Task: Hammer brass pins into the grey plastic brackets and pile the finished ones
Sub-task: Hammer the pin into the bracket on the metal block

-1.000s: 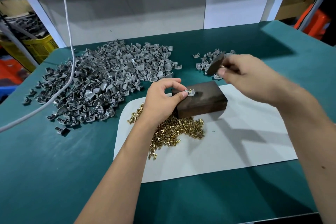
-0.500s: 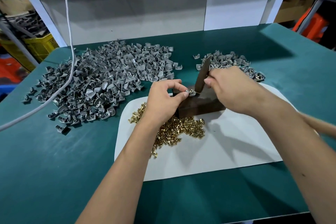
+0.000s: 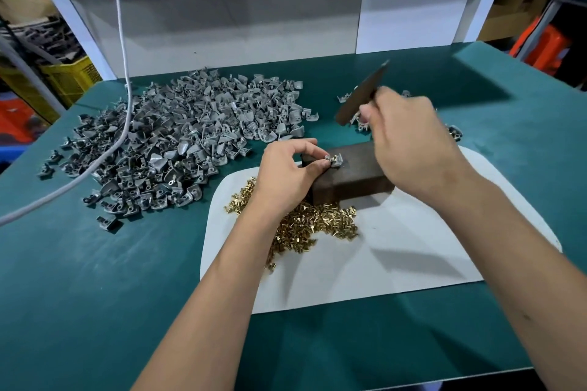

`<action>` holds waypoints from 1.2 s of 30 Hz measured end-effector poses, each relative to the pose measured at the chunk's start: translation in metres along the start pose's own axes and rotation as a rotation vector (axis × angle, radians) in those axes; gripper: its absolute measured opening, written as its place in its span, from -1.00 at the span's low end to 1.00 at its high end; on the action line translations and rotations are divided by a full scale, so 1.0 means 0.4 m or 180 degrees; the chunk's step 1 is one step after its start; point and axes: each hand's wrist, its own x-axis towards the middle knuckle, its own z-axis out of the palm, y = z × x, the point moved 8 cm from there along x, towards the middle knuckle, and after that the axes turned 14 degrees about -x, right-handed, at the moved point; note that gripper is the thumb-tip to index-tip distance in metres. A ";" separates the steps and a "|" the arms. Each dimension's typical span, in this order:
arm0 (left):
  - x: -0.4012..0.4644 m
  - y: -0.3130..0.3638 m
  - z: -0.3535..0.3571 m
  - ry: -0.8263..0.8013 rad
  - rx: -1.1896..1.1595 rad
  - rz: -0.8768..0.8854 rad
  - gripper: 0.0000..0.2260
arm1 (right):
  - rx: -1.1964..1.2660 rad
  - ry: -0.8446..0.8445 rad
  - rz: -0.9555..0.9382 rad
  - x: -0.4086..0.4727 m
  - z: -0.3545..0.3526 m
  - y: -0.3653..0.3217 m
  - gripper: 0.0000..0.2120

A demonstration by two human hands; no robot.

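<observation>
On top of a dark wooden block (image 3: pixel 352 179) sits one grey bracket (image 3: pixel 335 161) with a brass pin in it, pinched in place by my left hand (image 3: pixel 287 178). My right hand (image 3: pixel 409 146) grips a dark flat hammering bar (image 3: pixel 362 92), raised and tilted above the block's far side. Loose brass pins (image 3: pixel 320 222) lie heaped on the white mat (image 3: pixel 397 251) in front of the block. A big heap of grey brackets (image 3: pixel 190 136) covers the table's left. A smaller pile of brackets (image 3: pixel 454 132) lies behind my right hand, mostly hidden.
The green table (image 3: pixel 95 279) ends at a grey back wall. A white cable (image 3: pixel 124 79) hangs down and runs across the big bracket heap to the left edge. Yellow crates (image 3: pixel 66 79) stand beyond the table's left side, orange objects beyond its right.
The bar came down onto the bracket half a second ago and is now lifted up and back again. My left hand has kept its pinch on the bracket.
</observation>
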 end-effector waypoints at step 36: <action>0.002 -0.006 0.002 -0.0004 -0.0100 0.0012 -0.90 | -0.0813 -0.0510 -0.0162 0.021 0.024 -0.007 -0.72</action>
